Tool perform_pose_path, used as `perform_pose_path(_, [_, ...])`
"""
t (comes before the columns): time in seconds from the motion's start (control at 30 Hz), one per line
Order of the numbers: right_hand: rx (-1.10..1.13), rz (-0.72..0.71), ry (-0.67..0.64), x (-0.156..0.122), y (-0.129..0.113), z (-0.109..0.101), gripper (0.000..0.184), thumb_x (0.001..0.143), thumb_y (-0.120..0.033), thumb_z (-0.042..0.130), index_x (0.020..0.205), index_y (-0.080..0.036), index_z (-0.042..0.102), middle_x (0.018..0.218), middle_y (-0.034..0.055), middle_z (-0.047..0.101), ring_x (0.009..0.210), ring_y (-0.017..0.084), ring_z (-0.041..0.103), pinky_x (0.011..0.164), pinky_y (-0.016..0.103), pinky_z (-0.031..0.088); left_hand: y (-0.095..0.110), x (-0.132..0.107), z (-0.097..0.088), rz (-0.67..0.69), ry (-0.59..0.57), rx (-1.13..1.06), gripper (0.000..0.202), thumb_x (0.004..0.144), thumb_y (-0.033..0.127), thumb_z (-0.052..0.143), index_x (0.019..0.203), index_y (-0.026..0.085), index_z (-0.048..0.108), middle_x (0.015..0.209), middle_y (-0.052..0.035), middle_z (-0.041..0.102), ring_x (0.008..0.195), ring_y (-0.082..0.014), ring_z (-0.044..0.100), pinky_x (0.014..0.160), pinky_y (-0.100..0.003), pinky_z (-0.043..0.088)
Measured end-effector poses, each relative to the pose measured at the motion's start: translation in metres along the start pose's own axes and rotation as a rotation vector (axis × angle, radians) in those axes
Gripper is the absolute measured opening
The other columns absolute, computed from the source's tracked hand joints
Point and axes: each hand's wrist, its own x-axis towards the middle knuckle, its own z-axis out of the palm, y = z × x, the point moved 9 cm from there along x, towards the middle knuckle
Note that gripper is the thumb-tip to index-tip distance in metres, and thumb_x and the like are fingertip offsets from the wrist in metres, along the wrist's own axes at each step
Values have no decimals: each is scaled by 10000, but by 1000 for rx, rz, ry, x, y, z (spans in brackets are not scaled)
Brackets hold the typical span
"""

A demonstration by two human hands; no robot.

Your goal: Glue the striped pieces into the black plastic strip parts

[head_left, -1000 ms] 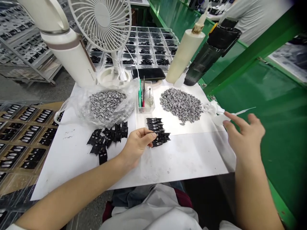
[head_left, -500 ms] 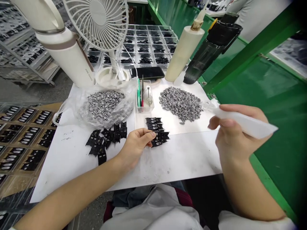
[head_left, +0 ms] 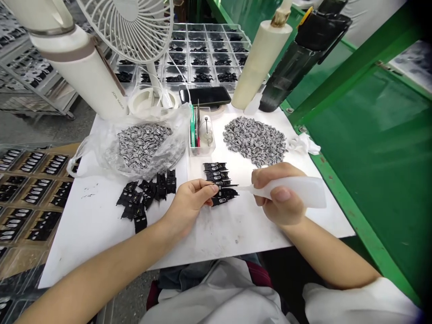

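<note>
My left hand (head_left: 191,202) rests on the white work board (head_left: 236,229), its fingertips pinched on a black plastic part at the near end of a short row of black parts (head_left: 219,180). My right hand (head_left: 280,193) is wrapped around a small white squeeze bottle (head_left: 297,190). The bottle's thin nozzle points left and reaches the black parts beside my left fingers. A loose pile of black parts (head_left: 145,195) lies to the left of my left hand.
A heap of small silver parts (head_left: 254,139) lies behind my right hand; more of these sit in a clear plastic bag (head_left: 141,144). A tool holder (head_left: 200,135), phone (head_left: 205,95), fan (head_left: 135,27), white flask (head_left: 77,67), tall glue bottle (head_left: 259,63) and compartment trays (head_left: 205,58) stand behind.
My right hand picked up the white squeeze bottle at the right edge and brought it left to the black parts. My left hand stayed on the parts.
</note>
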Motion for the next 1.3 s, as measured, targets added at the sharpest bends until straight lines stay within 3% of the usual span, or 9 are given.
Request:
perform_pose_path(0.1, [206,-63,44,-1,-2,-1,224,770,-450,535,715,-256,632,603,19,591,460,143,530,401,305,390,0,0,-1,1,2,0,155,659,263,678,629,146,580,588,39,494,552,-64,447,580,-222,375])
perform_pose_path(0.3, [303,-67,42,-1,-3,3,178,763,-361,583,734,-203,658,621,21,588,491,132,541,420,277,401,0,1,0,4,5,-3,149,654,251,678,629,141,582,599,33,511,546,-62,449,570,-220,373])
perform_pose_path(0.9, [213,-99,76,1,-7,1,214,768,-376,567,687,-188,630,595,20,584,461,120,529,403,254,398,1,1,1,-1,-6,1,151,652,259,685,629,146,588,590,36,507,548,-63,450,583,-225,373])
perform_pose_path(1.3, [218,-86,29,-1,-7,2,201,778,-370,555,700,-204,637,602,17,587,445,120,523,398,264,393,0,0,1,5,2,-6,150,634,262,692,625,147,596,587,30,514,550,-72,447,576,-227,374])
